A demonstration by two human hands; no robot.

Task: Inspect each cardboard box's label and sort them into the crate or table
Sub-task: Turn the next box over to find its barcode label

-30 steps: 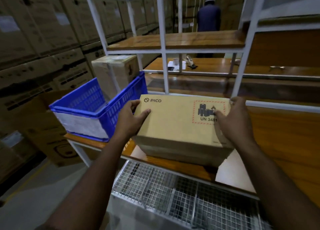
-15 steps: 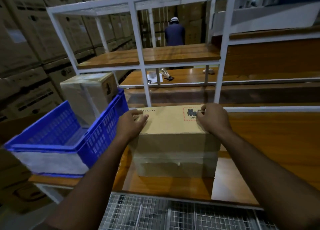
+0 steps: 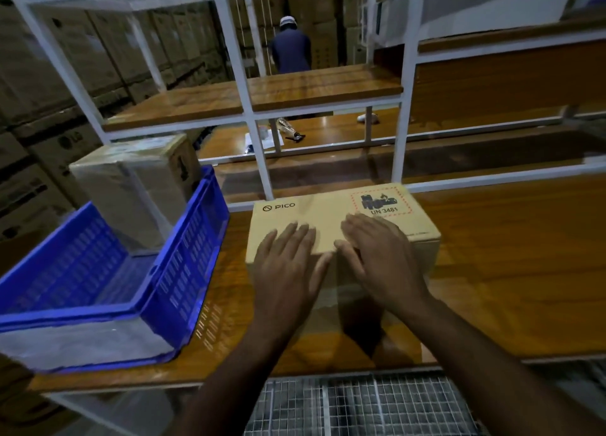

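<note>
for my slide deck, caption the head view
Both hands, left and right, flat on PICO box beside blue crate.

Dim, wide-angle warp, slight blur.

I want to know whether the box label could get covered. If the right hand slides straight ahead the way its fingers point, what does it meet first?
Probably the red-bordered UN 3481 label on the PICO box. The right hand lies flat on the box top, fingers pointing toward it, with only bare cardboard between.
</note>
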